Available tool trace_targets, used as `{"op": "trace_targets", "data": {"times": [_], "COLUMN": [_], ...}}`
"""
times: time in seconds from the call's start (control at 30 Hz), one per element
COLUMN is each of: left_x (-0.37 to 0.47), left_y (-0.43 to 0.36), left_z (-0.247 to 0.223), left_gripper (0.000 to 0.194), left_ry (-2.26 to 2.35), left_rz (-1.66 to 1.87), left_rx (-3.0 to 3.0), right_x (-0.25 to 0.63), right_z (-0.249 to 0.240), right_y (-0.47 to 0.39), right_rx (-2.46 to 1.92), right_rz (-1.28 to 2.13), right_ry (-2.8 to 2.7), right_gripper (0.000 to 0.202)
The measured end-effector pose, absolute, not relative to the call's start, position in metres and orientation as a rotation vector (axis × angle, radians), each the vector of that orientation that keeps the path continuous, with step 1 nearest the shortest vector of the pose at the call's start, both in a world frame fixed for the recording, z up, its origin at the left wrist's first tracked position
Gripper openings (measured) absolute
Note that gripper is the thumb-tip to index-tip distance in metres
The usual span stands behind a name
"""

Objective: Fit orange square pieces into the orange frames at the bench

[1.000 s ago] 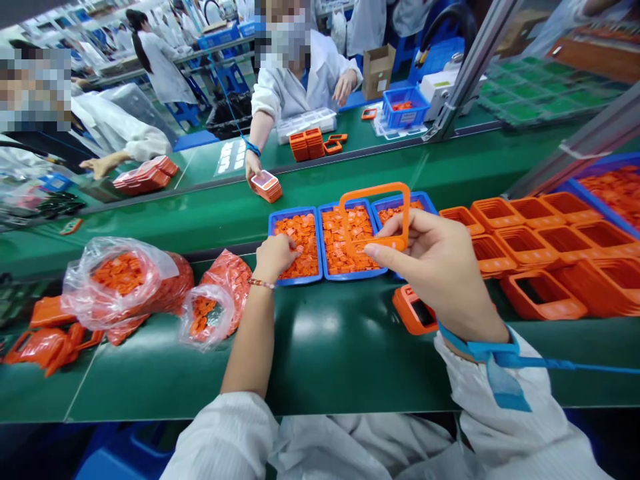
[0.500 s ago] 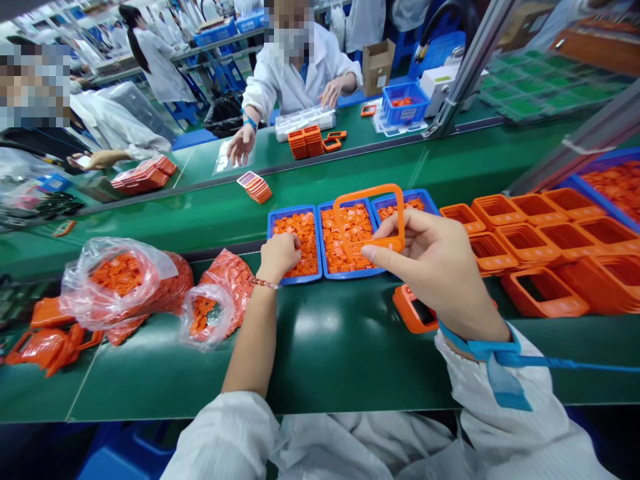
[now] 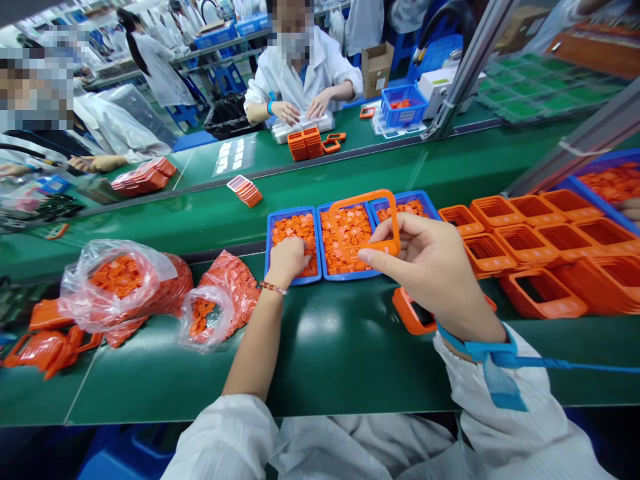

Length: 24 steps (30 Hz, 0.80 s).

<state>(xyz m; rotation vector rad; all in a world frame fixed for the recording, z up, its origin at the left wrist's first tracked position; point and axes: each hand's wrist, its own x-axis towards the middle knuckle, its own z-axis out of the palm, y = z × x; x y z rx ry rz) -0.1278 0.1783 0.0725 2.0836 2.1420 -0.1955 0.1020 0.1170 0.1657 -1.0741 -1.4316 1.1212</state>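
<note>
My right hand (image 3: 435, 260) pinches an orange plastic frame (image 3: 364, 197) by its lower right corner, between thumb and fingers. The frame is upright, its open middle showing the blue tray (image 3: 350, 275) of small orange pieces behind it. Over the left blue tray (image 3: 306, 281), my left hand (image 3: 290, 259) is curled down at the small orange pieces (image 3: 293, 225). Its fingertips are turned away, so what they pinch is hidden. A third blue tray (image 3: 431, 202) is partly covered by the frame and my right hand.
Stacked orange frames (image 3: 533, 243) line the right side; more frames (image 3: 413, 313) lie below my right hand. Bags of orange pieces (image 3: 145, 287) sit at left. A small stack (image 3: 245, 191) lies on the green belt (image 3: 200, 207). Across it, a co-worker (image 3: 303, 87) handles a white tray.
My left hand has shifted slightly right over the left tray. The small stack on the belt has moved left. The co-worker's hand has left the white-labelled sheet and joined the other at the white tray.
</note>
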Motion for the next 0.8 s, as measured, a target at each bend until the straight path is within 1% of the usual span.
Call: {"op": "trace_targets", "data": {"times": [0.17, 0.23, 0.3, 0.43, 0.57, 0.67, 0.77, 0.8], "left_x": [-0.135, -0.140, -0.144, -0.142, -0.125, -0.110, -0.101, -0.099], "left_y": [0.177, 0.178, 0.179, 0.171, 0.145, 0.123, 0.109, 0.106], "left_z": [0.076, 0.079, 0.082, 0.097, 0.122, 0.139, 0.149, 0.151], "left_gripper": [0.026, 0.023, 0.019, 0.014, 0.014, 0.015, 0.003, 0.003], "left_ry": [2.127, 2.098, 2.008, 1.724, 1.473, 1.380, 1.327, 1.312], "left_rz": [-0.154, -0.037, 0.216, 0.824, 1.209, 1.333, 1.340, 1.346], "left_rx": [2.090, 2.117, 2.126, 1.953, 1.939, 1.922, 2.026, 2.068], "right_x": [0.102, 0.102, 0.101, 0.100, 0.099, 0.099, 0.098, 0.098], "right_z": [0.157, 0.153, 0.149, 0.145, 0.143, 0.144, 0.144, 0.145], "right_y": [0.123, 0.127, 0.131, 0.135, 0.135, 0.134, 0.133, 0.133], "right_rx": [-1.079, -1.084, -1.096, -1.119, -1.131, -1.107, -1.108, -1.112], "right_rz": [1.176, 1.208, 1.227, 1.191, 1.101, 1.101, 1.133, 1.139], "right_ry": [-1.442, -1.426, -1.410, -1.430, -1.485, -1.503, -1.509, -1.512], "right_gripper": [0.019, 0.020, 0.020, 0.017, 0.010, 0.008, 0.007, 0.007]}}
